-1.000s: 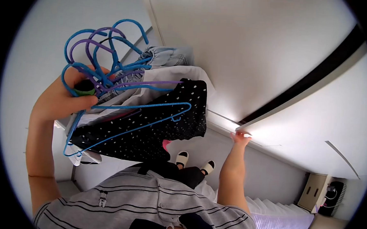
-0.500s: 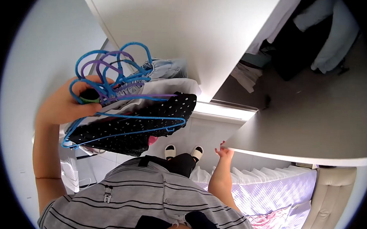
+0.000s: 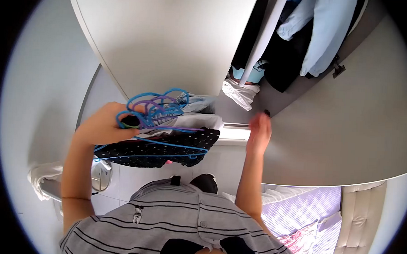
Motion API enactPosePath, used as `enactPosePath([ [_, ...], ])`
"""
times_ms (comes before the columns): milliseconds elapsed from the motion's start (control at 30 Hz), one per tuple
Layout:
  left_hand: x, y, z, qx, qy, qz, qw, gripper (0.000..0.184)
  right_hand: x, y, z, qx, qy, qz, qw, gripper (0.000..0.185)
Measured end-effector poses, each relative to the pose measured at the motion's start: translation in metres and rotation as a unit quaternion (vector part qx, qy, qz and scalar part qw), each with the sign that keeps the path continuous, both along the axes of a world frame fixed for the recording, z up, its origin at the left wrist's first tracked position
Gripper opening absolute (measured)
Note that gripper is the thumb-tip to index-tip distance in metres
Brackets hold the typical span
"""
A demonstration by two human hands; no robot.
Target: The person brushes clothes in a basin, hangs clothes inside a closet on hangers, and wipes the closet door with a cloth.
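L hand clenched round the hanger bunch, clothes slung just beyond the grip; jumbled hooks could tangle, or snag the cabinet panel past them. R hand's a blur nr the open door, can't tell if it's gripping.

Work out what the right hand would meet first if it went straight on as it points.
Probably the black clothing inside the open wardrobe; the crumpled white cloth sits just left of that line. The right hand is blurred and depth is unclear, so this is tentative.
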State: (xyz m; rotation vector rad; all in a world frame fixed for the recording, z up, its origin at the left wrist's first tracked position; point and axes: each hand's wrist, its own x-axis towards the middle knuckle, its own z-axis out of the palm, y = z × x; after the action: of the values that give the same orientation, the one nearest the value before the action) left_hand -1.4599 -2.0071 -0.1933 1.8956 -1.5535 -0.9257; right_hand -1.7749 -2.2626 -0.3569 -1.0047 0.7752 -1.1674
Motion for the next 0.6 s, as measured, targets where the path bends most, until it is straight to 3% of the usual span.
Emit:
enactPosePath([
  [33,-0.002,0.001,-0.004,-0.001,0.0,0.003,1.0,0.036,0.035,-0.011,0.036,-0.001,0.015,0.009,1.0,0.022],
  [133,-0.02,-0.007,-0.012,-0.038,-0.057,0.024,0.997,0.035,0.12,-0.043,0.11,-0.145,0.08,0.198,0.966,0.041],
  [233,-0.025,-0.016,-0.024,-0.077,-0.075,0.035,0.994,0.035,0.197,-0.069,0.126,-0.284,0.123,0.273,0.911,0.055],
  [267,-0.023,-0.018,-0.031,-0.082,-0.086,0.03,0.992,0.037,0.204,-0.067,0.135,-0.287,0.124,0.271,0.91,0.055],
  [333,-0.021,-0.027,-0.033,-0.092,-0.078,0.027,0.992,0.037,0.214,-0.06,0.16,-0.263,0.313,0.259,0.875,0.067],
  [433,-0.031,-0.032,-0.031,-0.075,-0.074,0.035,0.994,0.038,0.215,-0.064,0.152,-0.25,0.227,0.276,0.9,0.074],
  [500,-0.038,-0.036,-0.031,-0.056,-0.077,0.035,0.995,0.038,0.206,-0.058,0.154,-0.252,0.256,0.247,0.9,0.072],
  [567,-0.042,-0.038,-0.032,-0.069,-0.08,0.018,0.994,0.039,0.192,-0.036,0.169,-0.295,0.321,0.255,0.863,0.068],
  [600,-0.045,-0.038,-0.03,-0.088,-0.078,-0.006,0.993,0.041,0.189,-0.031,0.161,-0.329,0.267,0.257,0.869,0.067],
])
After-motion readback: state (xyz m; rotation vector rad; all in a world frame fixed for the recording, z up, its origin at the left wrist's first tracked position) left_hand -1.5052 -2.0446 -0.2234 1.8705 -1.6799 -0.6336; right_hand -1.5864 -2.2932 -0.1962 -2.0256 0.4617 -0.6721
